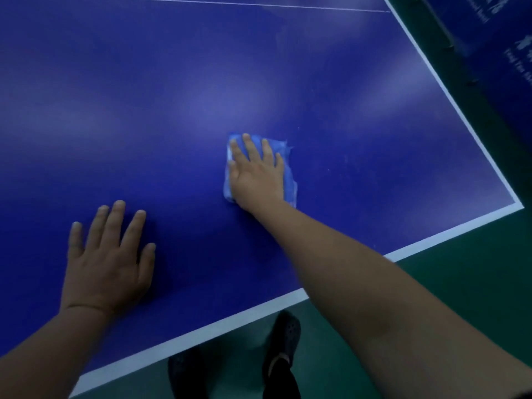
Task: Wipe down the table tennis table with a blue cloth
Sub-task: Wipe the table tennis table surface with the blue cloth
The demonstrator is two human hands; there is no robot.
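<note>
The table tennis table [178,90] fills most of the view, dark blue with white edge lines. A folded blue cloth [289,184] lies on it right of centre. My right hand [254,171] presses flat on the cloth with straight, spread fingers, covering most of it. My left hand [108,260] rests flat on the bare table surface to the lower left, fingers straight and spread, holding nothing.
The table's near edge runs diagonally from lower left to its right corner [518,205]. Green floor [446,269] lies beyond it. My dark shoes [283,338] stand under the near edge. A dark blue barrier [489,38] with white print stands at the upper right.
</note>
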